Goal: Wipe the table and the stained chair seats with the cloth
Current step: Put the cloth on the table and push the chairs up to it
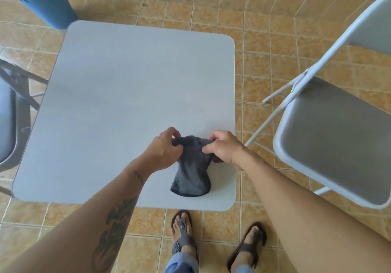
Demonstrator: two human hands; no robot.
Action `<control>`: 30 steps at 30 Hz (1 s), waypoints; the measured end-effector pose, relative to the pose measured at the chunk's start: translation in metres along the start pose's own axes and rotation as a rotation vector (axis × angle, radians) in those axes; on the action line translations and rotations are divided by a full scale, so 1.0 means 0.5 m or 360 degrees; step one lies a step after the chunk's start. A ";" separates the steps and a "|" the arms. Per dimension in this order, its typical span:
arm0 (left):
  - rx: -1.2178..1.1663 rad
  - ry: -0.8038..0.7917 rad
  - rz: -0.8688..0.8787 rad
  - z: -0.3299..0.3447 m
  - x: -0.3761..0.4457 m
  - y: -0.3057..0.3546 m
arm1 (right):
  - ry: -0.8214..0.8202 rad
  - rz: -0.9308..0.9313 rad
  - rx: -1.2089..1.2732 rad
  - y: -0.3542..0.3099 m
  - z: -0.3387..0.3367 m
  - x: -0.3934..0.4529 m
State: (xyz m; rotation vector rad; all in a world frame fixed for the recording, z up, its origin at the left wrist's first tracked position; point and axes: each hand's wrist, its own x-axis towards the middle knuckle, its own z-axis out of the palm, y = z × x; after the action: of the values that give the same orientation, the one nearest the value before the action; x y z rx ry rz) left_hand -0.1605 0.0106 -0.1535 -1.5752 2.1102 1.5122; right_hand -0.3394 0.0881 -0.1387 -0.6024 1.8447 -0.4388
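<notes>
At the far left edge, a dark folding chair point(8, 112) stood beside the table, only partly in frame. A blue bin point(40, 0) stood on the tiled floor point(264, 46) beyond the table's far left corner. The square light-grey table point(118, 95) filled the centre; its surface looked bare apart from the cloth. The left hand point(163, 150), on a tattooed forearm, pinched the upper left edge of the dark grey cloth point(191, 173) between thumb and fingers. The cloth lay near the table's near right corner, its lower end resting on the tabletop and its upper end gathered between both hands. The right hand point(224, 148) gripped the cloth's upper right edge, fingers curled closed over it. Below the table edge, two sandalled feet point(215, 243) stood on the tiles. To the right, a white folding chair point(330, 133) with a grey seat stood clear of the table.
</notes>
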 end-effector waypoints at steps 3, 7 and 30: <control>0.0103 0.0028 0.0018 -0.004 0.009 -0.001 | 0.0061 -0.0021 -0.0277 0.005 -0.008 0.008; 0.0327 0.0234 -0.0059 0.003 0.019 0.013 | 0.0341 -0.0165 -0.0550 0.000 -0.001 0.009; -0.0110 0.0424 0.0446 0.089 -0.278 0.628 | 0.0671 -0.0660 -0.0685 0.158 -0.593 -0.540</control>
State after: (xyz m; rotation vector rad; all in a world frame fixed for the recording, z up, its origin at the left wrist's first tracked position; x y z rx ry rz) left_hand -0.3584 0.1268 0.1057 -1.6410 2.5435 1.5427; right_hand -0.5589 0.3157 0.1205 -1.2782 2.2400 -0.4657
